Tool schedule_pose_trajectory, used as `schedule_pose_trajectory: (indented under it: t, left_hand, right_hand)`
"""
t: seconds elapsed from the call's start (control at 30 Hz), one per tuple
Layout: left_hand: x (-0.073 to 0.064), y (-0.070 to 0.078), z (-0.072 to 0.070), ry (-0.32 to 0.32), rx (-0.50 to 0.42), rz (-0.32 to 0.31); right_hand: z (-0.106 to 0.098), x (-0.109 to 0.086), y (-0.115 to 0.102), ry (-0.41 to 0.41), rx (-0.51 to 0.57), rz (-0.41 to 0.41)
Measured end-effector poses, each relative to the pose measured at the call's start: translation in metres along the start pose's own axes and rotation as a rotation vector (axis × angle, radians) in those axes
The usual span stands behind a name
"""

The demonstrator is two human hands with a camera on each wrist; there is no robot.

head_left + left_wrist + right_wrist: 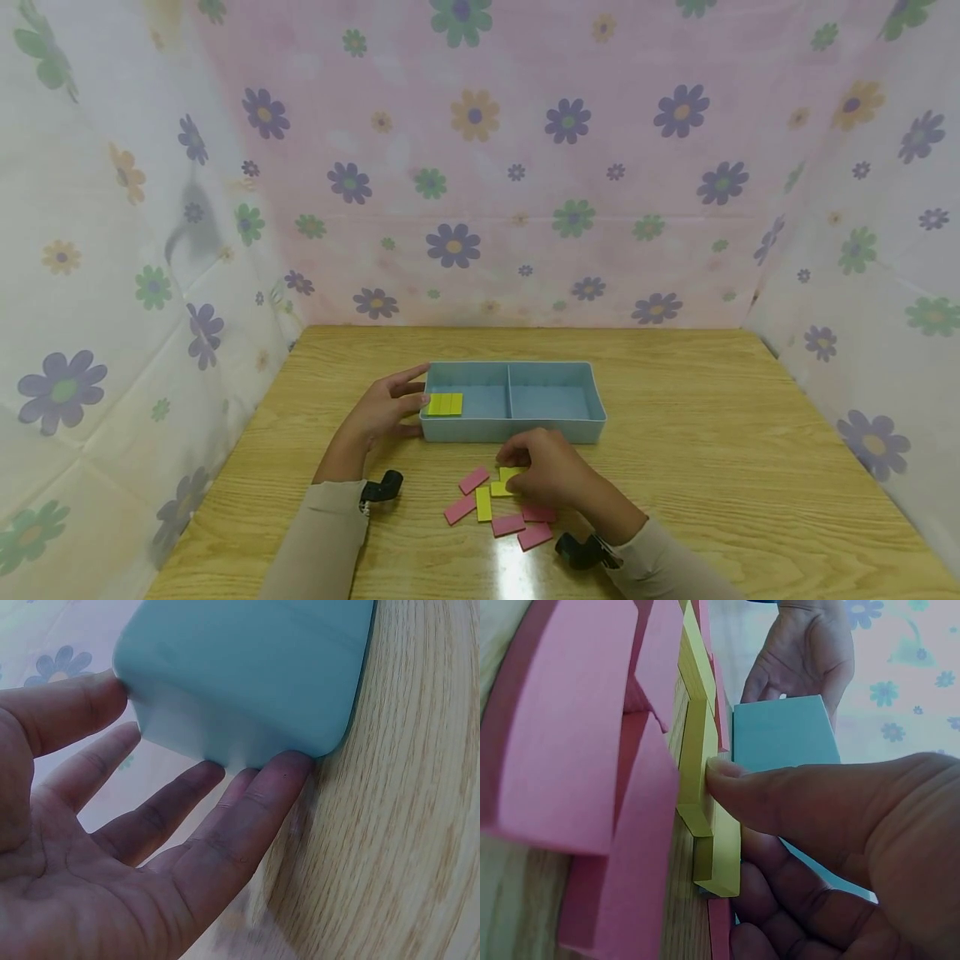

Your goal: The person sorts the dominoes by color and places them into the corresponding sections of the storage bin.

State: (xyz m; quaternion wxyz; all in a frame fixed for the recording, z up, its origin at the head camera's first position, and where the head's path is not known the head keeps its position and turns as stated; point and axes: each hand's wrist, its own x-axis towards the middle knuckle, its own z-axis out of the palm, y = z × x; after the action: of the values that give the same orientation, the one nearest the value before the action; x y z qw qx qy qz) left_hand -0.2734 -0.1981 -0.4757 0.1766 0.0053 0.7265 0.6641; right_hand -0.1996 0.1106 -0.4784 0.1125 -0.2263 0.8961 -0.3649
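Note:
A light blue two-compartment box point(513, 431) sits on the table, with several yellow blocks point(446, 404) side by side at the left end of its left compartment. My left hand point(384, 408) rests its spread fingertips against the box's left end wall, as the left wrist view also shows. In front of the box, my right hand point(553, 473) is low over a loose group of flat blocks. Its thumb presses on a yellow block point(697, 769), and its other fingers curl beside a second yellow block point(724, 851). Another yellow block point(483, 504) lies just left of these.
Several pink blocks point(508, 524) are scattered around the yellow ones on the wood-grain table point(675, 467). The box's right compartment point(551, 402) is beyond a divider. Flower-patterned cloth point(495, 167) encloses the back and sides.

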Motion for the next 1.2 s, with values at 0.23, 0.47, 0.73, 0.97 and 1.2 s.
schedule_pose_trajectory:
  t: [0.23, 0.47, 0.73, 0.97, 1.2]
  left_hand:
    - [0.0001, 0.0000, 0.0002, 0.000, -0.002, 0.006]
    - [0.0013, -0.0012, -0.0008, -0.006, -0.003, 0.008]
    - [0.0025, -0.0018, -0.0021, -0.014, -0.002, 0.013]
    - [0.0020, 0.0003, -0.0014, -0.021, -0.004, 0.009]
    - [0.0011, -0.0008, -0.0012, -0.007, -0.002, 0.007]
  right_hand:
    - [-0.0003, 0.0005, -0.0005, 0.011, -0.017, 0.000]
    - [-0.0003, 0.0002, -0.0013, 0.011, -0.001, -0.025]
    - [-0.0017, 0.0003, -0.0028, 0.006, 0.015, -0.030]
    - [-0.0024, 0.0010, -0.0035, 0.009, 0.013, -0.022]
    - [-0.0014, 0.0011, -0.0015, 0.013, 0.006, -0.035]
